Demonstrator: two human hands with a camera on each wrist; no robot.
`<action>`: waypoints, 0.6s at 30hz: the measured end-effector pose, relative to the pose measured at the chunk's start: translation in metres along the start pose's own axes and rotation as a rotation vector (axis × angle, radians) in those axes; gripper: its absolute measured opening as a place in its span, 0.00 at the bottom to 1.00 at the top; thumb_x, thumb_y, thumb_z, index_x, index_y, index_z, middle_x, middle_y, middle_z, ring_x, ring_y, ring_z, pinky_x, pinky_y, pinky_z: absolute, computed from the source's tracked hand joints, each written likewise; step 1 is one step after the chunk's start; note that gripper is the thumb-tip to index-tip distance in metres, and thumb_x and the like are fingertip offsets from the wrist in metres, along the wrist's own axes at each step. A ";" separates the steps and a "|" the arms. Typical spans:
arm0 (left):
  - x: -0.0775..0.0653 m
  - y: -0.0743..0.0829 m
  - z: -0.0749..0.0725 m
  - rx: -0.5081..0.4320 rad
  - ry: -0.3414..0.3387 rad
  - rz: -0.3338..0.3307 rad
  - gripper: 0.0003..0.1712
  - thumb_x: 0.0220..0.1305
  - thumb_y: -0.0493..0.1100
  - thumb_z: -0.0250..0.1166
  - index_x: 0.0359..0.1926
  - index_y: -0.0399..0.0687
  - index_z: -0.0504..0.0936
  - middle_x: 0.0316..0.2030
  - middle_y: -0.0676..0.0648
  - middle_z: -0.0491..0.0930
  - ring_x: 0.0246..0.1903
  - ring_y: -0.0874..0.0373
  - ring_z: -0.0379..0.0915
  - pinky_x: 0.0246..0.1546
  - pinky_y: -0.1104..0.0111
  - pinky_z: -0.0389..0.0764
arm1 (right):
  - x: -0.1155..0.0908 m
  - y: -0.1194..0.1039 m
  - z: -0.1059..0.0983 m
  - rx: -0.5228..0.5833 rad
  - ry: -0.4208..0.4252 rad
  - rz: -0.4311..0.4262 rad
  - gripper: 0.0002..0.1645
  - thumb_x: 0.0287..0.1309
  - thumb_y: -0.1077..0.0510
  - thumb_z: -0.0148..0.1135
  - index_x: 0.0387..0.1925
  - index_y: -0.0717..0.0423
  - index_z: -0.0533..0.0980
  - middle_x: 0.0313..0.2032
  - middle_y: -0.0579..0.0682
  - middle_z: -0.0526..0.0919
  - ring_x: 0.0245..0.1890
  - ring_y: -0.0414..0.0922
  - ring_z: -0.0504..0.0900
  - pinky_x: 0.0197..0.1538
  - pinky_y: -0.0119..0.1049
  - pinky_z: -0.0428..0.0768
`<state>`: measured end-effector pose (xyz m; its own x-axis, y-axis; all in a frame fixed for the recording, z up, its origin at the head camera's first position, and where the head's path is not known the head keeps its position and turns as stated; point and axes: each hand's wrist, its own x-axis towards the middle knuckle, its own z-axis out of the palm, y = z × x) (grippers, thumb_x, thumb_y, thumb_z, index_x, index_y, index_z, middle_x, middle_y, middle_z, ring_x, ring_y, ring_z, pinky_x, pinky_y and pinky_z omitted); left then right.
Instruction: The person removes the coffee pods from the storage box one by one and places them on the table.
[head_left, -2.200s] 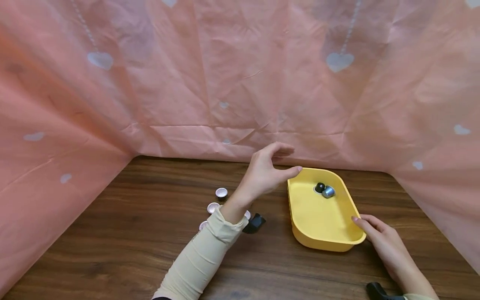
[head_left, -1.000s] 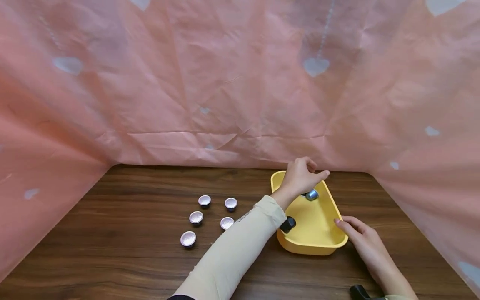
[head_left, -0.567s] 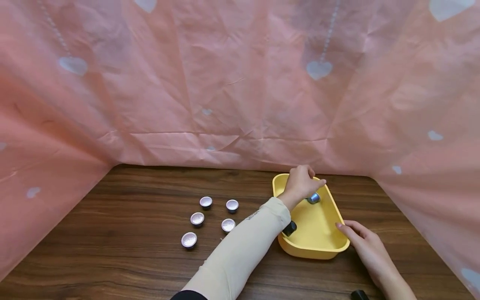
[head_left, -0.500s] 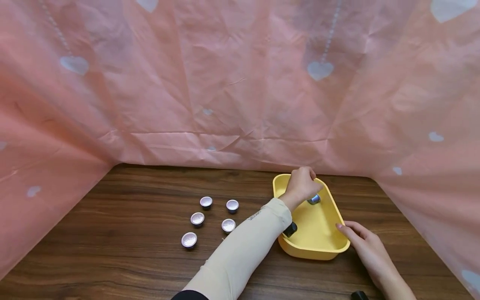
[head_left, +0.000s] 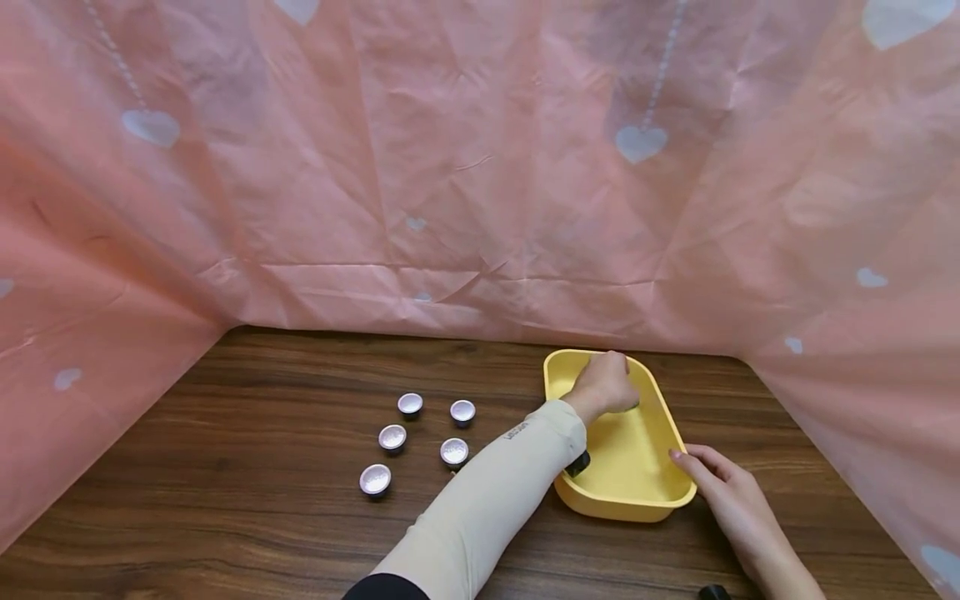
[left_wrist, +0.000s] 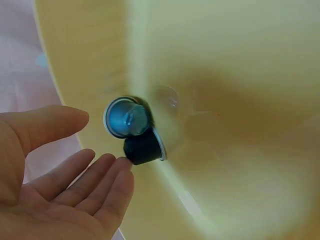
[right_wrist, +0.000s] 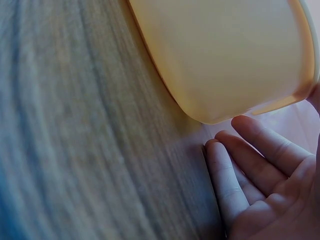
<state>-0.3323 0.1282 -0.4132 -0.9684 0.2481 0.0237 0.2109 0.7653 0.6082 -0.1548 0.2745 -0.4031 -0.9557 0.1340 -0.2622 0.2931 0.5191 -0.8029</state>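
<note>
Inside the yellow tub (head_left: 630,467), my left hand (head_left: 604,387) is lowered near the far end. The left wrist view has a blue coffee capsule (left_wrist: 125,119) and a black coffee capsule (left_wrist: 143,149) lying against each other. Thumb and fingers of that hand are spread apart, the fingertips (left_wrist: 122,164) right by the black capsule. From the head, the hand hides nearly all of both capsules. At the tub's near right corner, my right hand (head_left: 731,492) holds the rim, thumb over the edge and fingers (right_wrist: 262,137) along the outer wall.
Left of the tub, several coffee capsules stand lid up on the wooden table (head_left: 225,467), among them a front one (head_left: 375,480) and a back one (head_left: 410,405). My left sleeve (head_left: 480,500) crosses over the table beside them. A pink curtain (head_left: 480,208) encloses the back and sides.
My left hand has moved right from the table side and sunk into the tub over the capsules. The right hand stays at the rim. The head view has shifted slightly.
</note>
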 end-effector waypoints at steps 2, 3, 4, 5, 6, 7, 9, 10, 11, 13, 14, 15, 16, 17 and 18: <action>0.002 -0.004 0.004 0.020 -0.015 0.004 0.21 0.50 0.39 0.72 0.20 0.55 0.65 0.20 0.56 0.60 0.19 0.60 0.57 0.18 0.66 0.62 | -0.001 0.001 0.002 0.003 0.001 0.006 0.45 0.73 0.25 0.56 0.74 0.52 0.74 0.72 0.51 0.76 0.62 0.33 0.69 0.71 0.48 0.67; 0.001 -0.005 0.004 0.027 -0.030 0.000 0.19 0.52 0.40 0.74 0.22 0.55 0.68 0.21 0.56 0.63 0.21 0.59 0.61 0.19 0.67 0.65 | -0.001 0.001 0.002 0.005 0.001 0.007 0.45 0.73 0.25 0.56 0.74 0.52 0.74 0.72 0.51 0.77 0.60 0.31 0.70 0.71 0.47 0.67; -0.001 -0.006 0.002 0.035 -0.040 0.003 0.19 0.54 0.42 0.75 0.23 0.55 0.70 0.22 0.55 0.66 0.22 0.59 0.64 0.19 0.67 0.68 | -0.001 0.001 0.003 0.003 0.005 0.008 0.45 0.73 0.25 0.56 0.74 0.51 0.74 0.71 0.50 0.78 0.58 0.28 0.70 0.70 0.46 0.67; -0.001 -0.007 0.004 0.066 -0.027 0.013 0.19 0.55 0.44 0.76 0.22 0.55 0.72 0.22 0.55 0.69 0.22 0.59 0.67 0.19 0.68 0.70 | -0.002 0.002 0.003 -0.001 0.009 0.006 0.44 0.73 0.25 0.57 0.74 0.51 0.75 0.70 0.49 0.79 0.57 0.27 0.70 0.69 0.45 0.67; -0.001 -0.009 0.005 0.094 -0.025 0.017 0.19 0.56 0.45 0.76 0.20 0.55 0.72 0.21 0.54 0.70 0.22 0.59 0.68 0.19 0.68 0.71 | -0.002 0.002 0.004 0.002 0.011 0.005 0.44 0.73 0.25 0.57 0.73 0.51 0.75 0.70 0.48 0.79 0.56 0.26 0.70 0.69 0.45 0.67; -0.001 -0.009 0.006 0.111 -0.019 0.018 0.20 0.58 0.47 0.76 0.19 0.55 0.72 0.22 0.54 0.71 0.24 0.59 0.69 0.20 0.68 0.72 | -0.003 0.002 0.004 0.000 0.013 0.003 0.44 0.73 0.25 0.57 0.73 0.51 0.75 0.69 0.48 0.79 0.57 0.26 0.70 0.69 0.45 0.67; -0.001 -0.011 0.009 0.147 -0.004 0.026 0.25 0.61 0.50 0.76 0.16 0.55 0.70 0.21 0.54 0.71 0.26 0.58 0.70 0.22 0.69 0.72 | -0.003 0.001 0.003 0.009 0.014 -0.004 0.43 0.73 0.26 0.57 0.73 0.51 0.75 0.70 0.49 0.78 0.60 0.31 0.70 0.71 0.47 0.66; 0.000 -0.012 0.010 0.160 0.008 0.029 0.27 0.62 0.51 0.76 0.15 0.55 0.70 0.22 0.53 0.72 0.28 0.58 0.70 0.23 0.69 0.72 | -0.004 0.001 0.003 0.010 0.015 -0.007 0.43 0.73 0.26 0.57 0.73 0.51 0.75 0.70 0.50 0.78 0.62 0.33 0.70 0.71 0.47 0.66; 0.000 -0.012 0.011 0.167 0.023 0.032 0.28 0.62 0.52 0.76 0.14 0.55 0.70 0.22 0.53 0.72 0.29 0.58 0.71 0.25 0.69 0.73 | -0.004 0.001 0.002 0.010 0.014 -0.009 0.43 0.73 0.26 0.57 0.73 0.51 0.75 0.71 0.50 0.78 0.63 0.35 0.69 0.72 0.48 0.66; -0.001 -0.012 0.012 0.173 0.048 0.037 0.28 0.61 0.54 0.78 0.13 0.54 0.71 0.25 0.52 0.74 0.33 0.57 0.72 0.29 0.68 0.74 | -0.004 0.000 0.001 0.010 0.015 -0.010 0.43 0.73 0.26 0.57 0.73 0.52 0.75 0.71 0.51 0.77 0.64 0.36 0.69 0.72 0.48 0.65; -0.001 -0.011 0.011 0.181 0.057 0.042 0.28 0.60 0.55 0.78 0.14 0.55 0.72 0.27 0.52 0.75 0.35 0.57 0.73 0.31 0.68 0.75 | -0.005 0.000 0.001 0.007 0.017 -0.009 0.43 0.73 0.26 0.57 0.73 0.52 0.75 0.71 0.50 0.77 0.64 0.36 0.69 0.71 0.48 0.65; -0.003 -0.011 0.010 0.190 0.068 0.044 0.27 0.60 0.55 0.78 0.14 0.55 0.73 0.29 0.52 0.77 0.37 0.57 0.74 0.33 0.68 0.76 | -0.005 0.000 0.001 0.006 0.018 -0.010 0.43 0.74 0.26 0.57 0.73 0.52 0.75 0.71 0.51 0.77 0.63 0.36 0.69 0.71 0.48 0.66; -0.006 -0.009 0.008 0.199 0.074 0.041 0.26 0.59 0.56 0.79 0.15 0.55 0.74 0.31 0.51 0.78 0.39 0.57 0.75 0.35 0.67 0.77 | -0.005 0.000 0.001 0.005 0.019 -0.010 0.43 0.74 0.27 0.57 0.73 0.52 0.75 0.71 0.51 0.77 0.64 0.36 0.69 0.71 0.48 0.66; -0.006 -0.009 0.009 0.219 0.083 0.032 0.24 0.58 0.56 0.79 0.16 0.56 0.76 0.33 0.52 0.80 0.40 0.57 0.76 0.37 0.66 0.78 | -0.005 0.000 0.001 0.006 0.019 -0.011 0.43 0.74 0.27 0.57 0.73 0.52 0.75 0.71 0.52 0.77 0.64 0.37 0.69 0.72 0.48 0.65; -0.010 -0.007 0.005 0.225 0.079 0.025 0.24 0.58 0.56 0.79 0.17 0.55 0.76 0.35 0.51 0.80 0.41 0.56 0.76 0.39 0.66 0.78 | -0.005 0.000 0.002 0.010 0.018 -0.010 0.43 0.74 0.27 0.57 0.73 0.53 0.75 0.72 0.53 0.77 0.66 0.39 0.69 0.72 0.49 0.65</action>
<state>-0.3238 0.1237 -0.4216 -0.9680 0.2287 0.1037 0.2511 0.8748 0.4144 -0.1499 0.2722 -0.4022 -0.9590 0.1439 -0.2441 0.2833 0.5119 -0.8110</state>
